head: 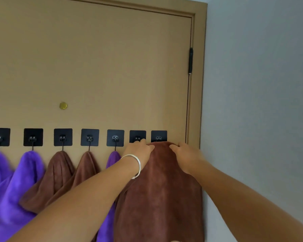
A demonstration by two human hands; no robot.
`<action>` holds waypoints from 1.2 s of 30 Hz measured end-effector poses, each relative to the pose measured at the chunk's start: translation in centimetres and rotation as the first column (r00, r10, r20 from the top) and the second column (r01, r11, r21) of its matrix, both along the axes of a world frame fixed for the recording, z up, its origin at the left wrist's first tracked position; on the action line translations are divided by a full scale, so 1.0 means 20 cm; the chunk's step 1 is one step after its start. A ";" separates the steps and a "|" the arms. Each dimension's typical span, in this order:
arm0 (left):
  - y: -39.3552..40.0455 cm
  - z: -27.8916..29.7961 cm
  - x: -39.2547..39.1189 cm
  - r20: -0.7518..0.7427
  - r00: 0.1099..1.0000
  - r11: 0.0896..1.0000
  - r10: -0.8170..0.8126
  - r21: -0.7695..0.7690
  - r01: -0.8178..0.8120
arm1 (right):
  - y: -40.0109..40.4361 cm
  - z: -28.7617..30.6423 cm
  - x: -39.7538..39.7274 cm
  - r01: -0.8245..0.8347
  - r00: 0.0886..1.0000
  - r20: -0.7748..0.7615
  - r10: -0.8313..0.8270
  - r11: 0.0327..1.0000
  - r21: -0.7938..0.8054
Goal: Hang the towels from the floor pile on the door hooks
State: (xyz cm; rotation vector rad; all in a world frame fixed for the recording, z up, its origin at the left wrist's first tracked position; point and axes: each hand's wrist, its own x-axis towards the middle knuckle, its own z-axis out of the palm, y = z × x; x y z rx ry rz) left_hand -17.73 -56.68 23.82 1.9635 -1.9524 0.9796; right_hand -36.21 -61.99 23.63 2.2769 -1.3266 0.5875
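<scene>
A brown towel [162,186] hangs in front of the tan door [101,67], its top edge raised to the rightmost black hook [158,136]. My left hand [138,151], with a silver bangle on the wrist, pinches the towel's top left. My right hand [187,154] pinches its top right. The hook beside it [137,136] shows no towel, partly hidden by my left fingers. Further left, a purple towel [112,159], two brown towels [59,172] and two purple towels [24,172] hang from the other hooks.
The door frame [198,75] and a black hinge [190,61] stand right of the hooks, then a grey wall [261,102]. A small brass peephole [63,105] sits above the hook row. The floor pile is out of view.
</scene>
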 end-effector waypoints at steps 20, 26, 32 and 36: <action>-0.03 -0.40 -0.29 -0.006 0.952 0.876 0.305 0.394 -0.278 | -0.04 -0.52 0.03 -0.037 0.996 0.089 0.021 0.981 0.189; 0.06 -0.47 -0.27 0.113 0.964 0.919 0.241 0.294 -0.265 | -0.06 -0.53 0.02 0.074 0.991 0.094 -0.094 0.977 0.198; 0.24 -0.54 -0.15 0.197 0.977 0.956 0.081 0.260 -0.132 | 0.03 -0.46 0.05 0.157 0.967 0.189 -0.174 0.983 0.098; 0.39 -0.56 -0.01 0.114 0.991 0.976 0.067 0.198 -0.089 | 0.14 -0.37 0.07 0.070 0.958 0.276 -0.075 0.997 0.028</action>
